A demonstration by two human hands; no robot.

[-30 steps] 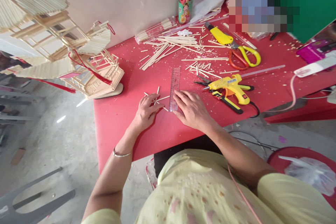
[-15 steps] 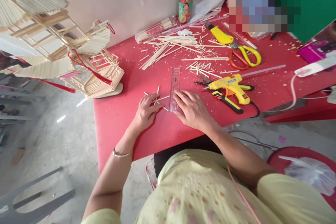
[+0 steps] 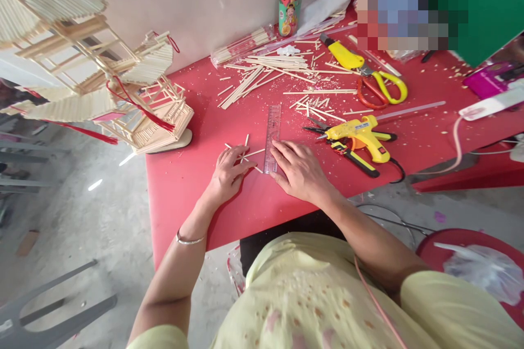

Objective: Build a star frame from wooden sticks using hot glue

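Observation:
Thin wooden sticks crossed into a star [image 3: 254, 154] lie on the red tabletop. My left hand [image 3: 225, 174] presses on the star's left side, fingers bent over the sticks and thumb at its near side; the fingers hide part of it. Just right of the star a clear plastic ruler [image 3: 273, 128] lies flat, pointing away from me. My right hand [image 3: 298, 169] holds the ruler's right edge near its close end, with fingertips and thumb on it. A small gap separates the ruler from the star's sticks.
A stick-built pagoda model [image 3: 159, 114] with red tassels stands at the left. Loose sticks [image 3: 278, 68] and crumbs lie beyond the ruler. At the right are a yellow glue gun [image 3: 360, 133], pliers [image 3: 360, 163] under it, scissors [image 3: 379, 79] and a yellow-handled cutter [image 3: 341, 53].

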